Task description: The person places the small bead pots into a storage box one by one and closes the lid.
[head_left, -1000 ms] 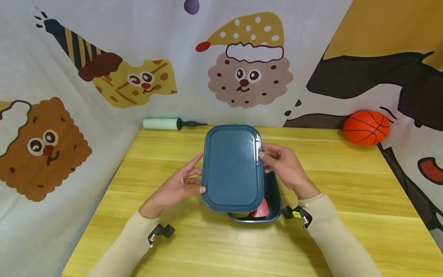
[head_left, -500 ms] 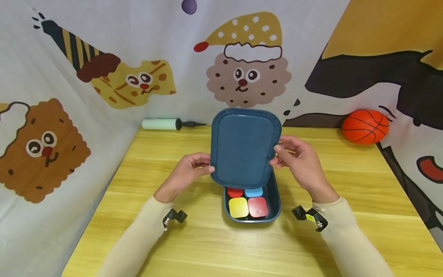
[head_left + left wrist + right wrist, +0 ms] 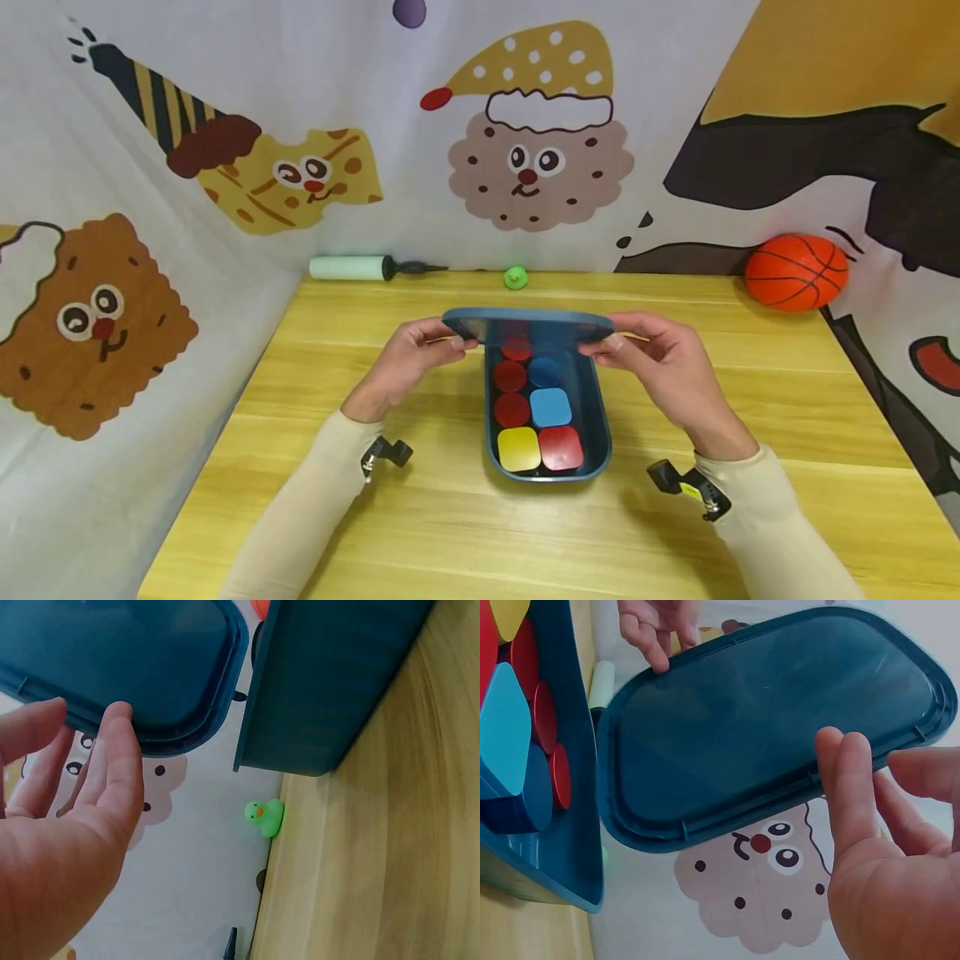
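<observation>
A dark blue lid (image 3: 528,316) is held tilted over the far end of a dark blue box (image 3: 595,421), seen nearly edge-on in the head view. My left hand (image 3: 401,362) pinches its left edge between thumb and fingers, and my right hand (image 3: 671,375) grips the opposite edge. The lid's underside (image 3: 765,720) faces the right wrist camera. Inside the box lie a yellow square block (image 3: 519,449), a pinkish-red square one (image 3: 561,448), a light blue square one (image 3: 551,408), a dark blue round one (image 3: 545,372) and several red round pieces (image 3: 512,409).
A small green toy duck (image 3: 515,277) sits at the table's back edge. To its left lies a pale green hand pump (image 3: 348,267); an orange toy basketball (image 3: 797,272) rests at the back right. A printed cloth (image 3: 405,83) hangs behind the wooden table (image 3: 420,533).
Both hands have tipped the lid from facing the head camera to nearly edge-on, after shifting it right. More of the box's contents and the green duck have come into sight.
</observation>
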Available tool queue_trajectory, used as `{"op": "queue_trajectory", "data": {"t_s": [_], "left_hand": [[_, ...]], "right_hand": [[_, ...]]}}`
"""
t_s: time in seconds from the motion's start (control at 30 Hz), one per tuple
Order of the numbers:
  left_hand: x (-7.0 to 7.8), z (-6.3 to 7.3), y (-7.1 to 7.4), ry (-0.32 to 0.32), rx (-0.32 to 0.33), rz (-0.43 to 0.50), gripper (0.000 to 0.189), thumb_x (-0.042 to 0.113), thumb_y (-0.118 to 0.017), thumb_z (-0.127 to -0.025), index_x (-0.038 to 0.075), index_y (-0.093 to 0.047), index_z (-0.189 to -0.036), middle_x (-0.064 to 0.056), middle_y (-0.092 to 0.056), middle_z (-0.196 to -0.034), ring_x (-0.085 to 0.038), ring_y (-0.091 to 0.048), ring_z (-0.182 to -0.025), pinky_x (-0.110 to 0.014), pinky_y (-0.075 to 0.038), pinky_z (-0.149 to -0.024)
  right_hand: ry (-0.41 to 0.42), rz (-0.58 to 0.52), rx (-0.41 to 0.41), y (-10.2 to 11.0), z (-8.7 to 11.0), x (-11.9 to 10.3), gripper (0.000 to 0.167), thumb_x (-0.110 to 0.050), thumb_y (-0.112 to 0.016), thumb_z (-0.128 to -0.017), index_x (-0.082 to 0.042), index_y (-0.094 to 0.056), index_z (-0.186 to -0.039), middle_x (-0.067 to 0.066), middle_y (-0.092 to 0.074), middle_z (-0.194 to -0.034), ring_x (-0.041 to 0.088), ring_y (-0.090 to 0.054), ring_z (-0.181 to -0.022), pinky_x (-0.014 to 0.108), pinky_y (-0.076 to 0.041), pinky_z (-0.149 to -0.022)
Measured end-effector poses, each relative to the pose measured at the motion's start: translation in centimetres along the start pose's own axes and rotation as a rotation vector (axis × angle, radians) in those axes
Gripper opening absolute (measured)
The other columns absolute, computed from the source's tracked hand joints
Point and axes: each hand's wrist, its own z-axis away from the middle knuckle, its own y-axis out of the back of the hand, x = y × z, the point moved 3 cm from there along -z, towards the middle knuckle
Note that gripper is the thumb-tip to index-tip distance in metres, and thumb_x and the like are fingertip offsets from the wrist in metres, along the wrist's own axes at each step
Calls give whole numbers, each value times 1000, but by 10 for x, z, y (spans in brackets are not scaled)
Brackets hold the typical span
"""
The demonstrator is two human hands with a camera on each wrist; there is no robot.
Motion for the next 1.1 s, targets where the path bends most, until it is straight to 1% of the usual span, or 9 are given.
{"op": "queue_trajectory", "data": {"t_s": [0.07,0.17,0.33,0.53,0.67,0.77,0.9,1.03,1.1], "left_hand": [[0,1,1,12,-9,12,30,3,-61,-104,1,-71,-132,-6,-71,-134,-12,-73,-116,-23,-59,-95],[2,0,2,21,-7,74,36,2,-59,-104,-4,-65,-139,-10,-66,-142,-12,-71,-116,-22,-59,-96],[4,-1,-1,2,-3,119,38,3,-62,-105,-10,-60,-140,-10,-68,-135,-13,-73,-114,-31,-58,-103],[0,-2,-5,4,23,74,48,1,-66,-101,-5,-55,-148,-15,-60,-147,-14,-71,-117,-31,-60,-99],[-5,-3,-7,7,26,61,58,-1,-68,-99,-1,-49,-153,-20,-52,-156,-21,-64,-128,-30,-61,-97],[-7,-4,-9,-3,33,29,61,-3,-69,-98,4,-49,-154,-16,-52,-157,-27,-61,-131,-31,-62,-95],[-11,-3,-11,7,56,-26,62,-1,-72,-97,14,-51,-154,-8,-52,-157,-28,-63,-128,-39,-62,-98],[-17,-1,-14,42,77,-67,63,3,-73,-98,18,-51,-155,-3,-50,-158,-27,-63,-128,-44,-59,-103],[-20,0,-16,59,88,-87,63,5,-74,-97,18,-52,-155,-2,-51,-158,-27,-64,-127,-40,-60,-102]], "right_hand": [[-11,25,6,1,2,0,31,-13,-62,-108,2,-68,-134,0,-78,-123,17,-79,-104,28,-63,-90],[-35,82,30,1,5,0,31,-19,-60,-110,-1,-70,-133,-3,-76,-127,14,-76,-106,26,-63,-90],[-75,143,55,2,9,4,31,-20,-67,-106,-5,-72,-132,-6,-78,-123,12,-77,-105,24,-62,-89],[-91,142,21,3,13,16,34,-12,-75,-99,-4,-72,-132,-7,-78,-123,14,-79,-98,24,-63,-86],[-107,152,-20,5,15,27,40,-9,-76,-98,-6,-68,-137,-7,-73,-131,11,-78,-100,24,-63,-83],[-115,156,-49,7,18,36,47,-7,-76,-97,-7,-64,-143,-4,-69,-137,10,-77,-100,21,-57,-63],[-127,164,-77,8,22,49,57,-5,-77,-96,-10,-58,-150,3,-63,-143,8,-77,-100,31,-37,-42],[-161,180,-84,8,26,59,63,-8,-78,-96,-13,-55,-154,11,-56,-152,5,-75,-103,32,-39,-43],[-179,194,-83,8,26,63,64,-9,-79,-96,-14,-54,-154,14,-55,-154,4,-75,-104,28,-47,-48]]}}
